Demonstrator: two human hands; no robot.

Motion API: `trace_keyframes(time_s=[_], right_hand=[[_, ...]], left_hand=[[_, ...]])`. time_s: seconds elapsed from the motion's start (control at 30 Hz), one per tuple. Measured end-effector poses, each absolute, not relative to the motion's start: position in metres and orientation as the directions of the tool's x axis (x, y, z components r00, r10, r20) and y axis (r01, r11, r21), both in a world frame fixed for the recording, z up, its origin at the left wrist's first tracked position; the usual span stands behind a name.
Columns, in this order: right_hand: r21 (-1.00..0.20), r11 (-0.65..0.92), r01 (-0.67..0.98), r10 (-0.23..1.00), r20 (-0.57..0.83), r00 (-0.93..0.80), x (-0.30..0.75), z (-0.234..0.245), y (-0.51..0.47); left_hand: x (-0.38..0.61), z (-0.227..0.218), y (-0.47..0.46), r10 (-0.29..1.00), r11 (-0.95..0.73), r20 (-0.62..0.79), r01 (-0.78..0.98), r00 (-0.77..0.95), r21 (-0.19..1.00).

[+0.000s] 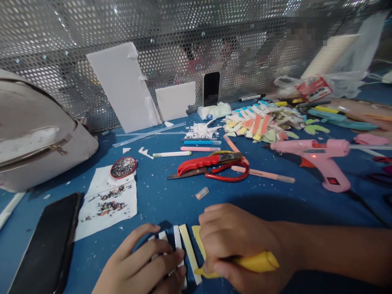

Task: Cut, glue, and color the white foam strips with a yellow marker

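Observation:
My right hand (235,241) is closed around a yellow marker (257,262). The marker's tip is at the lower end of a narrow yellow strip (188,247). Beside that strip, a yellow piece (198,237) lies partly under my right hand. My left hand (147,261) rests with fingers apart over several white strips (177,237), its fingertips touching one of them. Parts of those strips are hidden under the fingers. A small marker cap (202,193) lies just beyond my hands.
Red-handled scissors (228,169) and a red-handled cutting tool (199,163) lie ahead. A pink glue gun (321,159) is at right, near piled coloured strips (257,124). Left are a phone (45,245), a paper with glitter-like bits (128,204) and a bag (39,130).

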State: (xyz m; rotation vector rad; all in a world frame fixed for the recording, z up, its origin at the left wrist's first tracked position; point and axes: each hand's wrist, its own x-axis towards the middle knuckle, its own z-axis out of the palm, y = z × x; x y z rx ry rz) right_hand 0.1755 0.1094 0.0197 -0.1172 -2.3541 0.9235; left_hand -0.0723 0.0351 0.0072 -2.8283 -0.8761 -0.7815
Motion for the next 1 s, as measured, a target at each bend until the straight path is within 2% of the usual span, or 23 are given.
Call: trace_keyframes(time_s=[0.1,0.27,0.4,0.53,0.67,0.8,1.0], right_hand=[[-0.630,0.773,-0.072,0.327,0.493,-0.806,0.1747,0.0182,0.1100],[-0.597,0.775,-0.205,0.225,0.565,-0.794,0.1743,0.0162,0.1078],[-0.617,0.783,-0.074,0.316,0.499,-0.807,0.1744,0.0173,0.1068],[-0.587,0.782,-0.208,0.222,0.575,-0.787,0.1735,0.0154,0.1073],[-0.612,0.772,-0.171,0.244,0.535,-0.809,0.1737,0.0135,0.1083],[-0.595,0.760,-0.260,0.177,0.575,-0.799,0.1737,0.0122,0.1095],[-0.602,0.761,-0.241,0.232,0.601,-0.765,0.1730,0.0129,0.1084]], left_hand=[[-0.0733,0.0076,0.0355,0.508,-0.841,0.472,0.533,0.721,0.090],[-0.0731,0.0082,0.0363,0.495,-0.850,0.473,0.519,0.729,0.089],[-0.0726,0.0089,0.0362,0.491,-0.846,0.490,0.529,0.720,0.071],[-0.0727,0.0107,0.0355,0.498,-0.844,0.488,0.530,0.717,0.083],[-0.0728,0.0104,0.0361,0.491,-0.846,0.491,0.527,0.720,0.073],[-0.0735,0.0082,0.0372,0.495,-0.849,0.479,0.521,0.725,0.089],[-0.0750,0.0090,0.0361,0.504,-0.846,0.469,0.525,0.726,0.097]])
